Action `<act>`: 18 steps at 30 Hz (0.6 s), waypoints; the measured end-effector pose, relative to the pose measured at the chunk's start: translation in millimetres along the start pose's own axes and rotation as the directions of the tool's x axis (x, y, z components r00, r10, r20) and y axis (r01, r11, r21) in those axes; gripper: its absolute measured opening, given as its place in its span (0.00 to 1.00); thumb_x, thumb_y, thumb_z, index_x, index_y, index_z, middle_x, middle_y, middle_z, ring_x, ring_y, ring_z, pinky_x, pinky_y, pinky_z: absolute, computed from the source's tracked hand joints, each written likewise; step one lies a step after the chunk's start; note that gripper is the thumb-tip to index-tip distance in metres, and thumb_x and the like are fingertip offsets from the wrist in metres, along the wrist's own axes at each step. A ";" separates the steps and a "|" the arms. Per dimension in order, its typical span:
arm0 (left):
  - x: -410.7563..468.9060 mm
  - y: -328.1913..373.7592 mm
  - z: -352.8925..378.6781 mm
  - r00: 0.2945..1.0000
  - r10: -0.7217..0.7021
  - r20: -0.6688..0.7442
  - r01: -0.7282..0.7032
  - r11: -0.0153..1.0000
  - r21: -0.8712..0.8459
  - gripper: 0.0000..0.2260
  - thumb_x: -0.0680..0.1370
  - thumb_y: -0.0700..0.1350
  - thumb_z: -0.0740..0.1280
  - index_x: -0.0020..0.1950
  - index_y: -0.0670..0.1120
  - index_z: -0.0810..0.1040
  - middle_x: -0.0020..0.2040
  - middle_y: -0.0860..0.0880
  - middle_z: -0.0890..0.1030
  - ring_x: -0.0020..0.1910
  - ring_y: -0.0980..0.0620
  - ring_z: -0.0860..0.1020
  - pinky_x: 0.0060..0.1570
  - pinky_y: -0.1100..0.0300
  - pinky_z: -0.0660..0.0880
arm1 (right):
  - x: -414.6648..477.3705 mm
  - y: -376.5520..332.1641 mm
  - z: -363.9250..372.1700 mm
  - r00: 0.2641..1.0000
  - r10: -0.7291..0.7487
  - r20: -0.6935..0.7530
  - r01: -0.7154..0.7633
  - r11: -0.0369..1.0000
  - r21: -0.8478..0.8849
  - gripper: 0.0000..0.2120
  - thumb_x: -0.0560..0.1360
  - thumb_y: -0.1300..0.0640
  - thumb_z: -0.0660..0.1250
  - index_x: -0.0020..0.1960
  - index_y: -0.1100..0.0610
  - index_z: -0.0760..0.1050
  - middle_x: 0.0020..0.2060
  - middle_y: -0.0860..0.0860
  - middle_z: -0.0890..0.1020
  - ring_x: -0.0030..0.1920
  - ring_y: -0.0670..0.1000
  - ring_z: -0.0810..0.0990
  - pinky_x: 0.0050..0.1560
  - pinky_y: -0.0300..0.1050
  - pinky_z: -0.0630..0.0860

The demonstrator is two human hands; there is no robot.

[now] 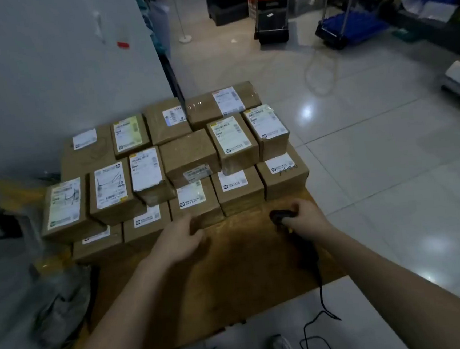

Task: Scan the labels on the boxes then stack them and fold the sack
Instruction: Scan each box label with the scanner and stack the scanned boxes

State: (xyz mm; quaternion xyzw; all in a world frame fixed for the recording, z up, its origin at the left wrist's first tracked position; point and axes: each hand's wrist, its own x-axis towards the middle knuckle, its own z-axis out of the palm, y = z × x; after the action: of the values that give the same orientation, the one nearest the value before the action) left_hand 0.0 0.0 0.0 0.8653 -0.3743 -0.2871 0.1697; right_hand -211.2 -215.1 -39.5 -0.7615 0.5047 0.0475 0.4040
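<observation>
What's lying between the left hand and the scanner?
Nothing: in the head view, only bare brown board separates the left hand from the scanner gripped by the right hand.

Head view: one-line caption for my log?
Right hand holds a corded scanner; left hand at a front-row box among labelled boxes on a wooden board.

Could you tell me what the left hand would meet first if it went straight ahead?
Probably the front-row box directly ahead of the left hand; the hand looks nearly against that box's near face, though depth is unclear.
</observation>
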 end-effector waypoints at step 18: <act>-65.3 -75.1 -17.2 0.941 -0.330 -0.076 0.312 0.932 -0.183 0.18 0.82 0.47 0.65 0.71 0.51 0.71 0.64 0.53 0.77 0.60 0.54 0.78 0.58 0.58 0.77 | 40.2 65.6 54.2 0.970 0.242 0.029 -0.243 0.968 0.064 0.12 0.73 0.56 0.76 0.47 0.62 0.76 0.38 0.59 0.80 0.37 0.57 0.81 0.36 0.50 0.77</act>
State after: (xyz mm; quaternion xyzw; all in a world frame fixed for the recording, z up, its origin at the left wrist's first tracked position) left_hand 15.8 99.7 -0.7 0.9112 -0.1928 -0.2957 0.2125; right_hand -226.4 -219.3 -132.3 -0.6797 0.5910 0.0875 0.4256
